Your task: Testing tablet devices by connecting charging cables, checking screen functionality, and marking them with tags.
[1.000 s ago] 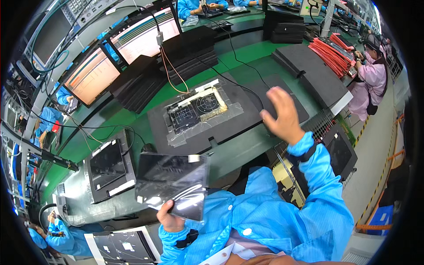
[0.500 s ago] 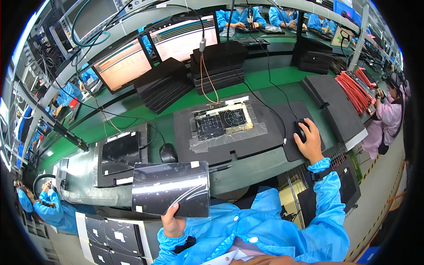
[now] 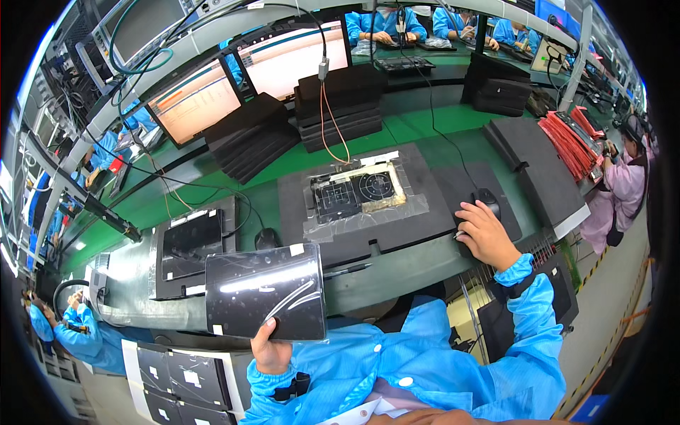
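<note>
My left hand (image 3: 271, 349) grips the lower edge of a flat black tablet-like panel (image 3: 262, 290). The panel has a glossy, film-like face with bright reflections and small pale tabs at its corners. My right hand (image 3: 489, 236) is just left of the black mouse (image 3: 486, 205), off it, with fingers curled in toward the thumb. A small pale bit shows by the thumb; what it is stays unclear. Ahead of me, a black fixture with printed target patterns (image 3: 358, 191) is taped on a dark foam mat (image 3: 297, 237).
At left, another dark panel (image 3: 191, 244) lies beside a second mouse (image 3: 267, 239). A pen (image 3: 348, 269) rests near the bench edge. Black foam stacks (image 3: 340, 106) stand before two monitors (image 3: 195, 103). Red sleeves (image 3: 570, 149) lie right. Wrapped panels (image 3: 188, 379) are lower left. Co-workers sit beyond.
My right hand has left the mouse and moved left and slightly down. A black cable that hung near there no longer shows. The panel in my left hand has shifted slightly left and up.
</note>
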`<state>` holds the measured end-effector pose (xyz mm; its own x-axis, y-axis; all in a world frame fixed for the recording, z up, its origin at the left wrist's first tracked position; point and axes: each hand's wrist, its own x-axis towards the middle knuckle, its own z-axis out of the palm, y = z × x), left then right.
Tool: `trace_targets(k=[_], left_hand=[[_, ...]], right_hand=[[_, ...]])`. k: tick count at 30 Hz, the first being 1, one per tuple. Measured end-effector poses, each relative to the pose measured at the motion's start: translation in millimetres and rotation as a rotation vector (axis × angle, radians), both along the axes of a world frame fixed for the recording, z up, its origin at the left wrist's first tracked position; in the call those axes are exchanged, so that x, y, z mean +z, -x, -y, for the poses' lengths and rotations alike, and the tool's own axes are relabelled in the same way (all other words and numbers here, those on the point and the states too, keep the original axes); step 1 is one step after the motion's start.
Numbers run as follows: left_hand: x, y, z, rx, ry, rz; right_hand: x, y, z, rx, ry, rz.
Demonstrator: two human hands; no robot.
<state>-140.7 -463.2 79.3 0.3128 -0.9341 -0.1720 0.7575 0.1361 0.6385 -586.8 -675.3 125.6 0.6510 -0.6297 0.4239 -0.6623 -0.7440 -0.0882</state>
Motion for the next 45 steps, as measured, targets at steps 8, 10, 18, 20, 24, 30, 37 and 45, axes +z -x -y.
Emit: trace_targets(k=[8,10,18,20,24,30,37,45], left_hand=[[1,8,32,-0.055,0.105,-0.140],[2,14,39,-0.043,0.150,-0.160],[9,12,36,-0.075,0.145,-0.177],[5,8,34,-0.086,0.147,-0.171],[0,2,28,-0.114,0.083,-0.102],[-3,13,29,-0.107,-0.020,0.028],[1,43,41,0.045,0.030,0.097],[48,65,75,-0.650,0.017,1.239]], right_hand=[[17,-135,-48,0.210,-0.175,0.572],[18,-168,-61,0.284,-0.310,0.657],[30,-208,-67,0.362,-0.356,0.724],[27,-210,-65,0.383,-0.331,0.712],[26,-205,-65,0.396,-0.339,0.608],[33,-186,-63,0.405,-0.317,0.308],[9,-166,-75,0.142,0.130,0.797],[-9,-160,-73,0.260,-1.457,1.678]])
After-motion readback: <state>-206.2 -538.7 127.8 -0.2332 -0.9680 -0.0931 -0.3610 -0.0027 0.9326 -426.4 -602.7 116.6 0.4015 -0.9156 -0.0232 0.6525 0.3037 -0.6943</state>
